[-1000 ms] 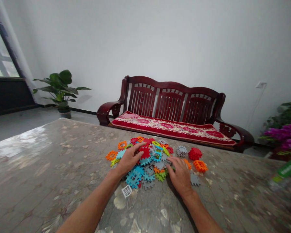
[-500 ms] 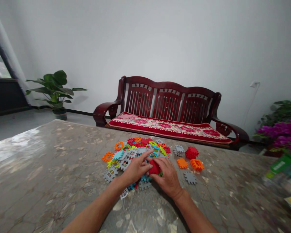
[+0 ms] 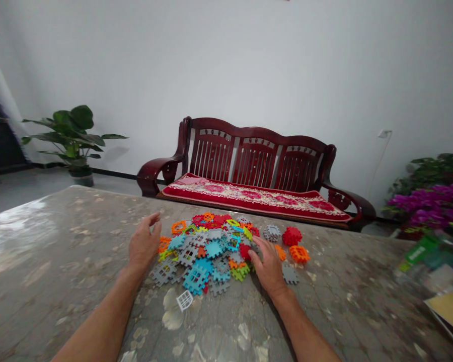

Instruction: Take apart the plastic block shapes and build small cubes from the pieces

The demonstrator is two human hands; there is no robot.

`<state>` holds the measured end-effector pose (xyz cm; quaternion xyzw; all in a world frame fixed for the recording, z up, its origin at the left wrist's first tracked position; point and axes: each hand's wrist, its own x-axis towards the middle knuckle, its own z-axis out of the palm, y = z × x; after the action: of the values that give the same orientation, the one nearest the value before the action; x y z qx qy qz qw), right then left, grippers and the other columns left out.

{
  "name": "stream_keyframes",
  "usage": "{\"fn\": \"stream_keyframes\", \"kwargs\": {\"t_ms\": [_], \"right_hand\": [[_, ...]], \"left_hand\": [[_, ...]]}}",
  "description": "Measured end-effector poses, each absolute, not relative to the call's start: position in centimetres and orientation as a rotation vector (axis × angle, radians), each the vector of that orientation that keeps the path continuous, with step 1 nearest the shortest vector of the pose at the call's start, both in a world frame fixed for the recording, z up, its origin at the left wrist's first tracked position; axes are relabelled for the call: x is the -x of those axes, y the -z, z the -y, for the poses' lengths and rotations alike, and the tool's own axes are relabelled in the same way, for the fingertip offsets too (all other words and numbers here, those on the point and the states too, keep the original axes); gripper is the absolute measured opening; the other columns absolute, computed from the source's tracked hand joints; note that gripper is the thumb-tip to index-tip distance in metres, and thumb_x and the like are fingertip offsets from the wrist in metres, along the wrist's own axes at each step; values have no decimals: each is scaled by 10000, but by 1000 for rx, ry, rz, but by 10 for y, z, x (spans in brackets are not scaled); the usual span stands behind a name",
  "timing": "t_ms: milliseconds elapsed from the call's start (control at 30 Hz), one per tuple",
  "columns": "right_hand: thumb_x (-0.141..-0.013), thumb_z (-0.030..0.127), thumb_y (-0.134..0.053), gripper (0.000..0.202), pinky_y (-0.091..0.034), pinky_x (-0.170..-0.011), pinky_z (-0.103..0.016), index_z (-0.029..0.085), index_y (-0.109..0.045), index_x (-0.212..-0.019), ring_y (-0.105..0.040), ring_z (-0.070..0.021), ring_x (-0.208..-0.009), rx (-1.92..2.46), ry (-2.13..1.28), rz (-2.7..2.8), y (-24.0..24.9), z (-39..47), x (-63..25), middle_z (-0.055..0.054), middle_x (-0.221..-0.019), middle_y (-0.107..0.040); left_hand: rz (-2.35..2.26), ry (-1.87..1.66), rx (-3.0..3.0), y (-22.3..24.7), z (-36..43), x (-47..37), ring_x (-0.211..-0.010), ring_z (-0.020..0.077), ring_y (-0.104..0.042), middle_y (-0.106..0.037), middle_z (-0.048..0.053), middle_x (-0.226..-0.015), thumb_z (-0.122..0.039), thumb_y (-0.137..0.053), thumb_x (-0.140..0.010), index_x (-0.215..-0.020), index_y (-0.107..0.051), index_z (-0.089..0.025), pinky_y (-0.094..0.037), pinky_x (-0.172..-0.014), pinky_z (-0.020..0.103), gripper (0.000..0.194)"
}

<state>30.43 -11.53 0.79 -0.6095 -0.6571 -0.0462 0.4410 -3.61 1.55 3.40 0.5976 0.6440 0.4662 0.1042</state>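
A heap of toothed plastic building pieces (image 3: 196,274) in blue, grey, red, orange, green and yellow lies on the table. My left hand (image 3: 145,244) is off the heap's left edge, fingers apart and holding nothing, beside a partly hidden orange piece (image 3: 163,244). At the heap's right side, my right hand (image 3: 268,266) has its thumb and fingers apart near a red piece (image 3: 245,252). A white window-like piece (image 3: 184,300) lies in front of the heap.
Right of the heap are a grey stack (image 3: 272,233), a red stack (image 3: 292,236), an orange stack (image 3: 299,254), an orange piece (image 3: 280,253) and a grey piece (image 3: 290,275). Farther right is a green box (image 3: 419,253). A wooden bench (image 3: 256,156) stands behind the table (image 3: 60,281).
My hands have parted from over the middle of the heap: the left moved out to the left, the right a little to the right. The pieces beneath now show. The view has shifted slightly.
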Motion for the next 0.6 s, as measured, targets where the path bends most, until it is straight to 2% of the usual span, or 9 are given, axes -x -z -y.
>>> {"fn": "stream_keyframes", "kwargs": {"t_ms": [133,233,400,500,600], "right_hand": [[-857,262,-522,336,-444,-1017,-444,212,-675,-1153,-606,-238,-1115,1534,155,1515,-9,111,-320,-95,-1170,-695],[-836,294,-496,365,-439,-1015,-432,188,-678,-1134,-607,-242,-1107,1606,164,1353,-13,108,-345,-107,-1152,-700],[-801,334,-484,501,-439,-994,-401,161,-605,-1256,-607,-257,-1107,1870,169,1053,-24,104,-401,-124,-1238,-662],[-782,327,-519,567,-422,-1001,-405,121,-563,-1309,-593,-288,-1141,2064,237,1034,-30,101,-426,-164,-1261,-640],[-790,395,-570,634,-423,-983,-419,110,-523,-1355,-586,-319,-1159,2219,303,1058,-34,98,-439,-198,-1270,-624]], "left_hand": [[-1990,-1213,-1701,-12,-24,47,-1110,282,-635,-692,112,-1201,-337,-441,-903,-1264,-605,-182,-470,-980,414,426],[-1999,-1185,-1717,-6,-29,50,-1107,283,-636,-696,105,-1195,-336,-438,-893,-1274,-601,-180,-471,-981,412,443],[-2042,-1070,-1740,-2,-36,52,-1061,286,-661,-710,105,-1182,-330,-474,-854,-1252,-632,-188,-505,-938,400,452],[-2060,-990,-1776,-2,-38,53,-1025,301,-674,-721,108,-1168,-318,-496,-843,-1225,-665,-197,-523,-903,425,434],[-2086,-911,-1828,-3,-38,53,-956,316,-688,-741,119,-1103,-329,-510,-844,-1165,-710,-213,-542,-832,447,395]]}}
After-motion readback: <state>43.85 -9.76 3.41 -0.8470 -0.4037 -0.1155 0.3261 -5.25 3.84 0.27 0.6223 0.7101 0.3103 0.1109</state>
